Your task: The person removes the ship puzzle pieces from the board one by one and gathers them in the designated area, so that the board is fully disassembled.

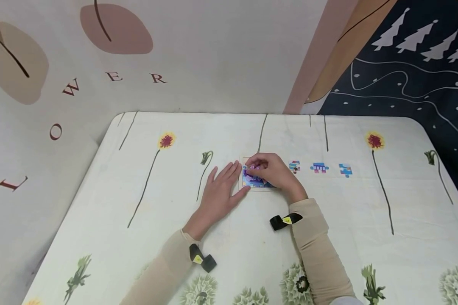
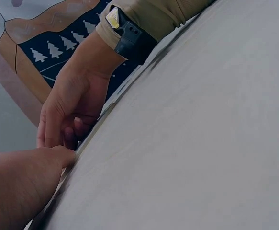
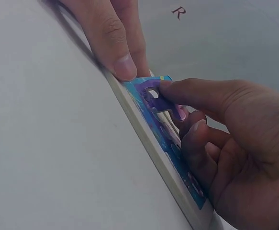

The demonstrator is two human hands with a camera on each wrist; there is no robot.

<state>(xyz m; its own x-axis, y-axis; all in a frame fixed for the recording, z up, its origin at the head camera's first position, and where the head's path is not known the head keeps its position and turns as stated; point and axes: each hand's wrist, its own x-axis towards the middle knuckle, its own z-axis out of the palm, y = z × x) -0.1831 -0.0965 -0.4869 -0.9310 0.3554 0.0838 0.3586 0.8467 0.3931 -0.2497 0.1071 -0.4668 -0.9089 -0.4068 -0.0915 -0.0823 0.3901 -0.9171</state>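
Note:
A small jigsaw puzzle (image 1: pixel 255 183) in a pale, thin-rimmed tray lies on the table in front of me, with blue and purple pieces in it. My right hand (image 1: pixel 278 173) is over it, pinching a purple puzzle piece (image 3: pixel 165 103) between thumb and fingers. In the right wrist view the piece is tilted near the tray's far end. My left hand (image 1: pixel 222 192) rests along the tray's left side with straight fingers, its thumb (image 3: pixel 126 68) at the near corner. The right hand hides part of the puzzle in the head view.
Three loose puzzle pieces lie in a row to the right: one by the right hand (image 1: pixel 294 167), a middle piece (image 1: pixel 319 167) and a far piece (image 1: pixel 345 170). The white tablecloth (image 1: pixel 229 245) has printed flowers. A patterned wall (image 1: pixel 229 63) stands behind the table.

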